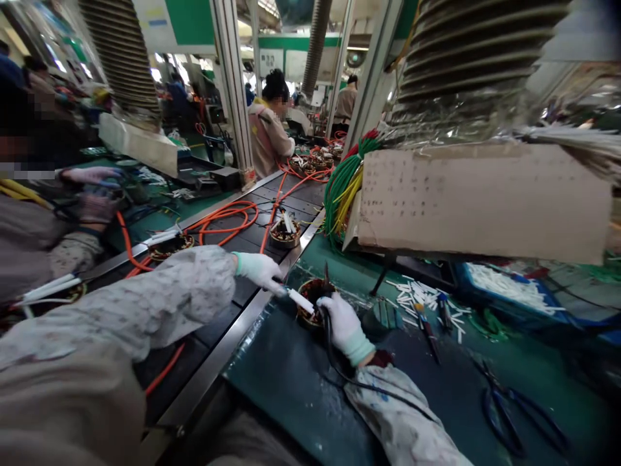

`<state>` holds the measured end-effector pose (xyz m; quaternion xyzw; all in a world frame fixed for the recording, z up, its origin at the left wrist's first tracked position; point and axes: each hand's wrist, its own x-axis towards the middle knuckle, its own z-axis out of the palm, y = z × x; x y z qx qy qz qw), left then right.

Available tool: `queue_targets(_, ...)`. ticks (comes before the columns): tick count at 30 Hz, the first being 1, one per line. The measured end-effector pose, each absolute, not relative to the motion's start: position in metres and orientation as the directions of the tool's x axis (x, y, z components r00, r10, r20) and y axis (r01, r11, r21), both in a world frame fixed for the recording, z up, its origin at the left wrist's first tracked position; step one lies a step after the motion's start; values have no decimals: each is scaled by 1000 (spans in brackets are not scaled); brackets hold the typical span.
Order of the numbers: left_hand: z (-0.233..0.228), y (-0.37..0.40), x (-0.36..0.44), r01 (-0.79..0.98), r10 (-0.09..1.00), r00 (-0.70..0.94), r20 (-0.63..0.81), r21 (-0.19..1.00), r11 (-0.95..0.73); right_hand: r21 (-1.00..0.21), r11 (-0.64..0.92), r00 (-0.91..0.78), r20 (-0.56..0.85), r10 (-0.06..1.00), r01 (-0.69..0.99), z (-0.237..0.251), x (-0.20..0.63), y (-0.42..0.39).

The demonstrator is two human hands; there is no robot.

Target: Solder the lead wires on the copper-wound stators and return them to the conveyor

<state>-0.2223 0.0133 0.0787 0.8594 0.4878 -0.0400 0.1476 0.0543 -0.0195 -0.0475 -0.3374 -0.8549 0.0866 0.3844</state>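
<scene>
My two gloved hands meet over a round copper-wound motor coil [310, 301] that sits on the green bench [291, 382], just beside the metal edge of the black conveyor [242, 239]. My left hand [259, 270] reaches across from the conveyor side and pinches a white sleeve [301, 301] between its fingertips; the sleeve's long axis runs from that hand down and to the right, its far end over the coil. My right hand [345, 328] rests on the coil's near right rim, fingers curled around a dark tool with a black cable [334, 366]. The coil lies straight ahead, touching the right hand, which is nearer. Loose white sleeves [417, 301] lie scattered further right.
</scene>
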Motion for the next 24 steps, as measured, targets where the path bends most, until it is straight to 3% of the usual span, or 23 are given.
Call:
queue_targets(3,77,13,-196,782,760,611,-221,314,-538,-364,717,-444,595,670,594,-40,64,-44)
queue_targets(8,45,5,-154,771,813,581,-46,354,-530,-284,570,-317,604,731,771,-51,103,-132)
queue_targets(11,27,4,-145,739,824,567,8,436,-513,-420,501,-269,497,825,757,-44,106,-163)
queue_targets(13,20,7,-141,630,839,543,44,639,-442,-608,408,-97,478,873,681,-26,96,-156)
queue_targets(16,16,11,-132,288,894,446,44,939,-190,-837,347,132,436,890,422,9,78,-118)
queue_targets(18,16,9,-126,145,910,414,-10,988,-55,-891,369,204,426,882,265,30,67,-93)
queue_targets(20,18,5,-122,112,910,410,-61,994,16,-914,377,257,404,878,148,43,58,-76)
queue_targets(24,23,-3,-123,157,906,409,-111,986,50,-899,408,323,437,840,158,42,42,-63)
